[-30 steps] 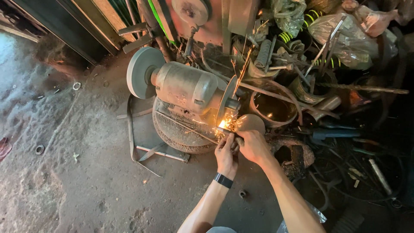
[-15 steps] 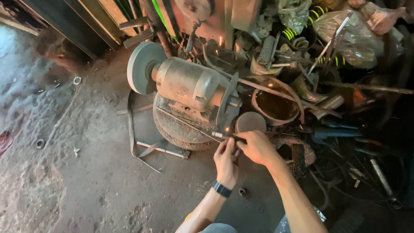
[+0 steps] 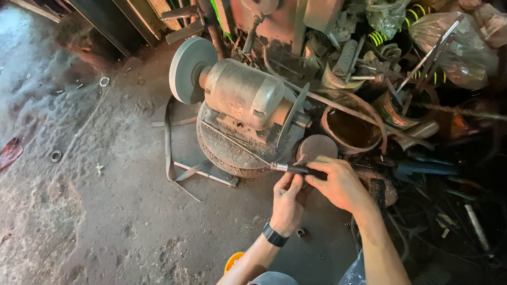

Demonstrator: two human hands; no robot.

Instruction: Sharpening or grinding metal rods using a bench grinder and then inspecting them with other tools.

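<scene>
Both hands, left hand (image 3: 288, 203) and right hand (image 3: 338, 182), grip a thin rod (image 3: 248, 150); bench grinder (image 3: 240, 97) beside.

A crumpled clear plastic bag (image 3: 454, 50) sits at the upper right among the scrap metal, greyish and dusty. A second clear bag (image 3: 388, 13) lies just left of it, by yellow-striped coils. No labels, signs or screens show.

- The tool (image 3: 296, 169) in the grip is black with a shiny silver end.
- Above the grip, the grinder (image 3: 245, 97) is dusty grey, and its wheel (image 3: 187, 68) is pale grey.
- The watch band (image 3: 274, 235) below the grip is black.
- The floor (image 3: 95, 211) is grey-brown.
</scene>
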